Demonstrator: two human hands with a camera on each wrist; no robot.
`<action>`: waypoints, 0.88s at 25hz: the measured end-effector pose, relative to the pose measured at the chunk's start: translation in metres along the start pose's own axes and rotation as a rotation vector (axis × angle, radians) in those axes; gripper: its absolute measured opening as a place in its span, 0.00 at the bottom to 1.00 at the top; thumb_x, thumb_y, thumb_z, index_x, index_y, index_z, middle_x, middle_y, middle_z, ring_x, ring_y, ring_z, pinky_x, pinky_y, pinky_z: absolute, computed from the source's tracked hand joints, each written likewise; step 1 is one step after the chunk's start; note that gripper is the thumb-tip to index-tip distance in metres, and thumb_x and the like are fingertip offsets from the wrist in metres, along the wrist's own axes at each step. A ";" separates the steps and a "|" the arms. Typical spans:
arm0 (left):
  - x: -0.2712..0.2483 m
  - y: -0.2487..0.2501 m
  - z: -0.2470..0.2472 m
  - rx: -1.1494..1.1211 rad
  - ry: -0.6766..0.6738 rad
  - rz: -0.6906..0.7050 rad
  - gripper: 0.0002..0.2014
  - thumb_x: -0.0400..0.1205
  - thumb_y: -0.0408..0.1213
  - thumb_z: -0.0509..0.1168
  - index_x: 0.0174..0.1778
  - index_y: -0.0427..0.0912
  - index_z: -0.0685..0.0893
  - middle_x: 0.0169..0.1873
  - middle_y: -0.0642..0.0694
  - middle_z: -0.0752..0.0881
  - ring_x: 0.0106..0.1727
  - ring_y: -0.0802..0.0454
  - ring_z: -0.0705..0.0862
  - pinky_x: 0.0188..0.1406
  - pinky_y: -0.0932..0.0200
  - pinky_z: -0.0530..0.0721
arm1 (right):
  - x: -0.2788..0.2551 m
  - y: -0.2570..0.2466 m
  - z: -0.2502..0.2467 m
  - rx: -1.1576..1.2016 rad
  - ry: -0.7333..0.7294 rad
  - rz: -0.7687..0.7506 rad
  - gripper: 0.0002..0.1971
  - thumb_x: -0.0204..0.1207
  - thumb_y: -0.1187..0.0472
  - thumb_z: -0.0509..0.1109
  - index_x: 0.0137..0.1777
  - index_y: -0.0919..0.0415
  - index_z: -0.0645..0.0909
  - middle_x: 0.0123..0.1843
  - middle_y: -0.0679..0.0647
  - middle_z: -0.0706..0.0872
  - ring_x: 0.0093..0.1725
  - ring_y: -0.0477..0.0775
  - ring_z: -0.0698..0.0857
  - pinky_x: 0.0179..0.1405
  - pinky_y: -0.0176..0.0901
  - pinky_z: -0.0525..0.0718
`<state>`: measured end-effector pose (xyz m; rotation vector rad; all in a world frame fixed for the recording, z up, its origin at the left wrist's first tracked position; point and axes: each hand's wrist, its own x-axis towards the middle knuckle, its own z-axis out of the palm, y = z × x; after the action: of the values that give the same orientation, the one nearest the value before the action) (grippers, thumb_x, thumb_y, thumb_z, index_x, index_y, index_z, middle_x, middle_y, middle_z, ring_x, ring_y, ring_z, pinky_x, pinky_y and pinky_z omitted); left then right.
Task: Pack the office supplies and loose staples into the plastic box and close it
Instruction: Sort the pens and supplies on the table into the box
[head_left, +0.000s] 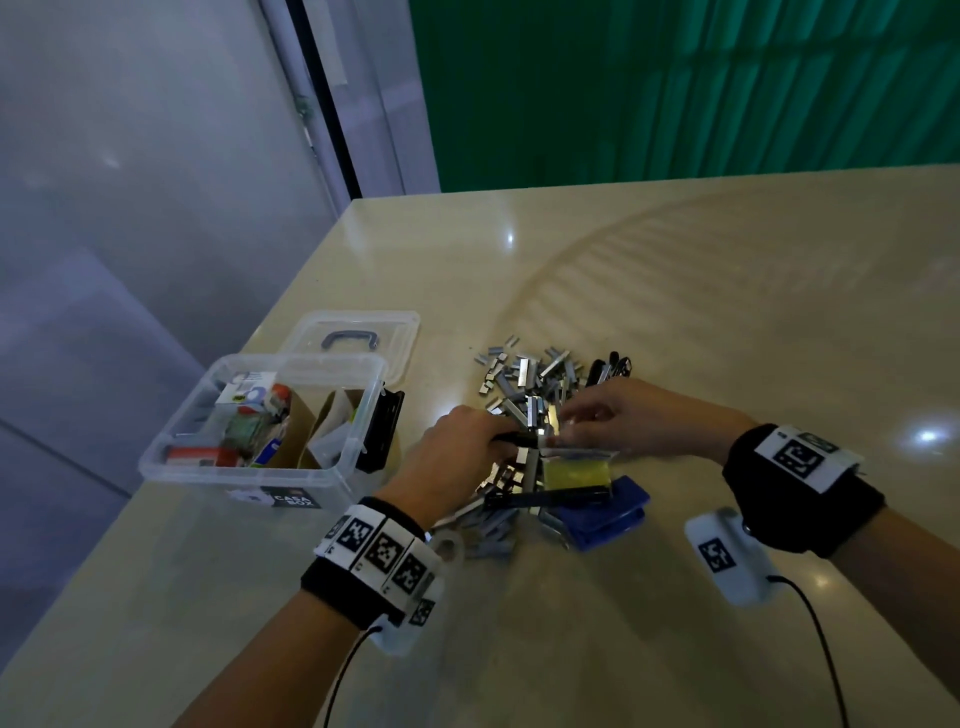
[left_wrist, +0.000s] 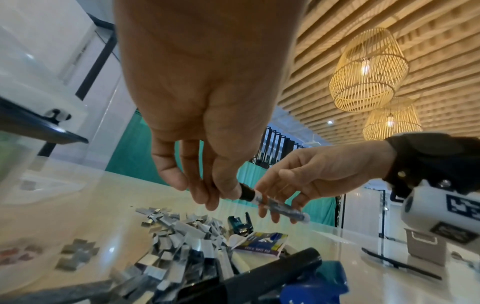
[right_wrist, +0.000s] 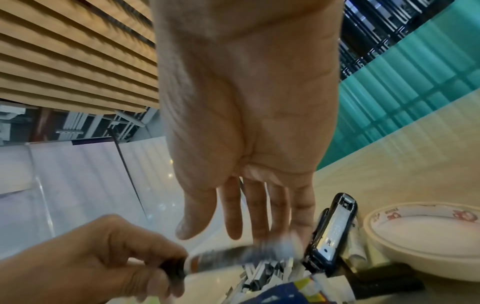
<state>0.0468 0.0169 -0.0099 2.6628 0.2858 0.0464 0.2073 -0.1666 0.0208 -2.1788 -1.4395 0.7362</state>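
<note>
Left hand (left_wrist: 207, 115) grip pinches the black end of a pen (left_wrist: 275, 202) with thumb and fingertips; right hand (left_wrist: 319, 174) grip is spread, fingers straight, touching the pen's clear barrel, likely steadying it. Both hover over the staples (head_left: 524, 379) heaped on the counter (head_left: 727, 312), probably lifting the pen free of the heap. Plastic box (head_left: 332, 470) sits open at left, part filled, label reads "CASA BOX". Lid (head_left: 400, 332) lies behind it. Stapler (right_wrist: 332, 232) and blue packet (head_left: 618, 512) wait beside the pile.

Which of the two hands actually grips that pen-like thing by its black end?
The left hand pinches the pen at its black end; the right hand touches the clear part with straight fingers.
</note>
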 end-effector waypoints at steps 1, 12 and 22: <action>0.000 0.004 0.000 -0.045 0.030 0.002 0.07 0.83 0.39 0.67 0.53 0.51 0.89 0.36 0.51 0.86 0.35 0.54 0.81 0.35 0.56 0.76 | 0.001 0.000 0.002 0.006 0.009 -0.002 0.12 0.82 0.47 0.71 0.57 0.53 0.88 0.45 0.56 0.89 0.41 0.56 0.85 0.40 0.46 0.77; -0.004 0.019 0.039 0.177 -0.226 -0.001 0.15 0.77 0.41 0.74 0.58 0.45 0.89 0.53 0.43 0.82 0.57 0.46 0.78 0.51 0.54 0.78 | -0.009 0.006 -0.008 0.105 0.042 0.126 0.07 0.84 0.58 0.71 0.55 0.59 0.87 0.36 0.52 0.88 0.28 0.39 0.82 0.30 0.31 0.79; -0.022 0.035 -0.019 0.014 -0.012 0.000 0.05 0.80 0.39 0.68 0.48 0.43 0.83 0.42 0.45 0.86 0.43 0.44 0.85 0.36 0.55 0.78 | -0.015 -0.018 -0.016 0.402 0.182 0.178 0.21 0.84 0.73 0.66 0.71 0.52 0.76 0.54 0.64 0.86 0.45 0.55 0.85 0.40 0.43 0.85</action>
<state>0.0302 -0.0103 0.0231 2.6758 0.2838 0.0286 0.2001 -0.1742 0.0473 -2.0110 -0.9232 0.7872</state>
